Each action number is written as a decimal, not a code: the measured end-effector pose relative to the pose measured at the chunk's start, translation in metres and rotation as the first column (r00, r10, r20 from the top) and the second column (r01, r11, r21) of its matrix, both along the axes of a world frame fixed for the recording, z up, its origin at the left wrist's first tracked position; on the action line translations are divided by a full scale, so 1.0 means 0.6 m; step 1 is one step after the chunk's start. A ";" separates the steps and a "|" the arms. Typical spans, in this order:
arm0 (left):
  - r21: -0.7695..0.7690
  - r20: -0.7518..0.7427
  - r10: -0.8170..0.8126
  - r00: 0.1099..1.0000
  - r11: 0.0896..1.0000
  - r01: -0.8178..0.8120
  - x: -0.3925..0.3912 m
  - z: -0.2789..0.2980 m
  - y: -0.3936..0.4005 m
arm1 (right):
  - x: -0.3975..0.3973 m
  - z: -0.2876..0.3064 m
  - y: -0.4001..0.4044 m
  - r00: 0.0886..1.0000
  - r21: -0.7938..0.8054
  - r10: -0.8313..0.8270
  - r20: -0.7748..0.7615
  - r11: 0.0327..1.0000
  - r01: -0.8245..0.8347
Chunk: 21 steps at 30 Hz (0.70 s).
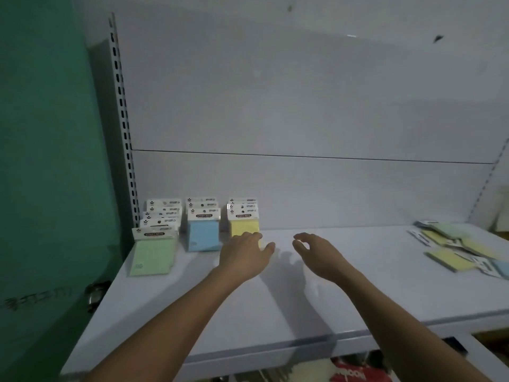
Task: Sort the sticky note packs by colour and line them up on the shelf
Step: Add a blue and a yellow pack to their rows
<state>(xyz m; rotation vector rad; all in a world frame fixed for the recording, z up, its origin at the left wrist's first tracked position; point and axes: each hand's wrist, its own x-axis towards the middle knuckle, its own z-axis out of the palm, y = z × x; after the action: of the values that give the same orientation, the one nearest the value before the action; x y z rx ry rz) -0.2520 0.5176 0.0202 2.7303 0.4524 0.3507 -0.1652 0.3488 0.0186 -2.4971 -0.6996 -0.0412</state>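
On the shelf [275, 304], three rows of sticky note packs were already arranged at the back left, each row running from the back panel toward the front edge. The green row [154, 244] was placed nearest the slotted upright [124, 128], the blue row [203, 228] beside it, and the yellow row [243, 221] to the right of the blue. The packs in each row were overlapped, so that the white header cards stayed visible one behind another; this was probably done to keep each colour readable and the rows compact.

The left hand [245, 255] was laid flat over the front yellow pack, its fingers [252, 238] spread and touching the pack but not closed around it. It seemed that the pack was being pressed or aligned into its row. The right hand [319, 257] was held just above the shelf, near the left hand, with the fingers loosely curled and nothing between them.

At the far right of the shelf, well apart from the rows, an unsorted pile [462, 249] of yellow, green and blue packs was lying in disorder. The task was judged as partly done, since these packs were not yet sorted.
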 end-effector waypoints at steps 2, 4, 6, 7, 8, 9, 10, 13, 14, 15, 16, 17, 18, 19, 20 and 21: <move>-0.008 -0.006 -0.032 0.999 0.999 0.032 0.006 0.001 -0.039 | -0.007 0.004 -0.038 1.000 -0.010 -0.023 0.021 1.000 0.023; -0.016 0.004 -0.061 0.998 0.998 0.061 0.010 0.004 -0.082 | -0.008 0.005 -0.083 0.998 -0.005 -0.040 0.049 0.999 0.040; -0.028 0.021 -0.088 0.996 0.996 0.088 0.016 0.005 -0.129 | -0.005 0.005 -0.136 0.996 0.009 -0.051 0.072 0.999 0.051; -0.035 0.027 -0.099 0.995 0.994 0.100 0.019 0.006 -0.155 | -0.002 0.004 -0.165 0.995 0.017 -0.054 0.080 0.998 0.053; -0.043 0.029 -0.105 0.994 0.993 0.107 0.023 0.005 -0.183 | 0.001 0.003 -0.197 0.995 0.025 -0.054 0.082 0.998 0.053; -0.052 0.029 -0.108 0.994 0.993 0.109 0.028 0.004 -0.212 | 0.005 0.002 -0.230 0.996 0.034 -0.054 0.077 0.998 0.051; -0.062 0.027 -0.108 0.994 0.992 0.109 0.032 0.002 -0.243 | 0.008 0.001 -0.265 0.996 0.043 -0.052 0.066 0.998 0.049; -0.092 0.017 -0.115 0.993 0.989 0.116 0.050 -0.005 -0.342 | 0.017 -0.005 -0.373 0.998 0.067 -0.044 0.034 0.997 0.042; -0.096 0.014 -0.125 0.992 0.987 0.125 0.059 -0.007 -0.376 | 0.020 -0.007 -0.408 0.999 0.071 -0.045 0.030 0.997 0.042; -0.103 0.013 -0.135 0.991 0.985 0.135 0.068 -0.008 -0.409 | 0.025 -0.009 -0.442 0.999 0.070 -0.047 0.026 0.997 0.045; -0.114 0.014 -0.143 0.990 0.983 0.144 0.077 -0.009 -0.442 | 0.031 -0.011 -0.477 0.999 0.071 -0.050 0.018 0.996 0.048; -0.126 0.016 -0.151 0.988 0.980 0.152 0.087 -0.012 -0.472 | 0.038 -0.013 -0.510 0.998 0.076 -0.055 0.008 0.996 0.055; -0.133 0.017 -0.159 0.987 0.978 0.160 0.097 -0.015 -0.500 | 0.047 -0.014 -0.542 0.998 0.084 -0.064 0.002 0.994 0.063; -0.139 0.015 -0.166 0.986 0.976 0.166 0.108 -0.019 -0.525 | 0.057 -0.014 -0.571 0.997 0.092 -0.074 0.000 0.993 0.074; -0.147 0.012 -0.172 0.985 0.974 0.171 0.118 -0.024 -0.547 | 0.068 -0.016 -0.598 0.996 0.098 -0.085 0.002 0.992 0.084; -0.158 0.013 -0.178 0.984 0.971 0.178 0.128 -0.030 -0.567 | 0.079 -0.019 -0.623 0.996 0.104 -0.093 -0.001 0.990 0.093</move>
<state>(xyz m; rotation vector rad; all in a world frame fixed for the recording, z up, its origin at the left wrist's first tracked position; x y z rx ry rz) -0.1750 0.1776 0.0023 2.5908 0.2225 0.2542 -0.1178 -0.0252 0.0073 -2.4281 -0.5675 -0.1137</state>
